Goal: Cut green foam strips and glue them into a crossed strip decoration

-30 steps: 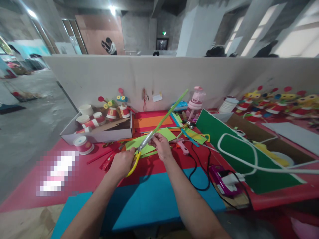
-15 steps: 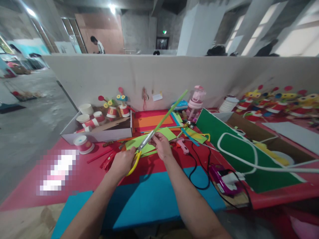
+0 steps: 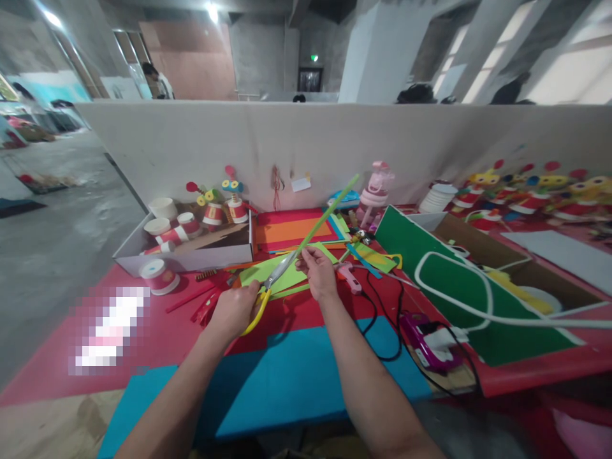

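My left hand [image 3: 238,307] is closed round the yellow-handled scissors [image 3: 281,271], whose metal blades point away and to the right. A long, narrow green paper strip [image 3: 327,213] rises at a slant from near the blade tips. The lower end of that strip is pinched between the fingers of my right hand [image 3: 317,271]. Below the blades lie light green paper sheets [image 3: 251,274]. A pink glue gun [image 3: 350,278] rests just right of my right hand. Blue paper [image 3: 277,382] covers the table edge under my forearms.
On the left stands a white box [image 3: 191,256] with paper cups and cup figures; one cup [image 3: 159,276] stands before it. Coloured sheets [image 3: 291,231] lie behind my hands. Rightward are a purple power strip [image 3: 425,347], a green-sided box [image 3: 444,293] and several figures [image 3: 530,197].
My right hand has shifted slightly right, away from the scissor blades, still pinching the strip. My left hand stays on the scissors. A person in the background has moved left.
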`<state>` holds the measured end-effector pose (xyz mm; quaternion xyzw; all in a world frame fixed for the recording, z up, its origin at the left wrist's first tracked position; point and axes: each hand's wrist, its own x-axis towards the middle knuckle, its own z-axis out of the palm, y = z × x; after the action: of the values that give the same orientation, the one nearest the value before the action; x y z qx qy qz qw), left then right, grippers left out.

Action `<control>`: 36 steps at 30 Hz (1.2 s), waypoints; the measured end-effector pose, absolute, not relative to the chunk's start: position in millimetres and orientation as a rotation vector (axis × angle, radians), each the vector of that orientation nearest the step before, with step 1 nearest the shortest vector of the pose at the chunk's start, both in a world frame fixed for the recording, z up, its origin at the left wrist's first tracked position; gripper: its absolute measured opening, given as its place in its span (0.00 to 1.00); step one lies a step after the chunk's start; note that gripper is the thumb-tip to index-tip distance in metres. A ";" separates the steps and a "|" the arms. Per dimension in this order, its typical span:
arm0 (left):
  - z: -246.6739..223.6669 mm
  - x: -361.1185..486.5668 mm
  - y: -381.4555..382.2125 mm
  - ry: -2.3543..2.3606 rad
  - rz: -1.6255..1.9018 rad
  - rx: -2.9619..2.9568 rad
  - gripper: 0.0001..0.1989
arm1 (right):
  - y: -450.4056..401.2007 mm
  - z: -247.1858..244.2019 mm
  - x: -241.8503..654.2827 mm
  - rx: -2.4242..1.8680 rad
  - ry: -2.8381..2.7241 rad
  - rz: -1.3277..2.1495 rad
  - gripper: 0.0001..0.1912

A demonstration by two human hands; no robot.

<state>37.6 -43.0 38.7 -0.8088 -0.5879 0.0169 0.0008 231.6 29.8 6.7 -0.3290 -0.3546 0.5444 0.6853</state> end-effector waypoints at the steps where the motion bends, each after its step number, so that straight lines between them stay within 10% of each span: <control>1: 38.3 37.5 -42.8 -1.847 0.055 -2.536 0.15 | 29.7 6.0 230.7 -0.746 -0.816 1.225 0.15; 36: 37.8 35.6 -43.2 -1.873 0.074 -2.553 0.14 | 26.0 3.5 222.4 -0.799 -0.873 1.280 0.18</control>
<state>35.6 -43.2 37.8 -0.8060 -0.5914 0.0232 -0.0126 222.4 26.0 3.5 -0.3507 -0.3834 0.5618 0.6437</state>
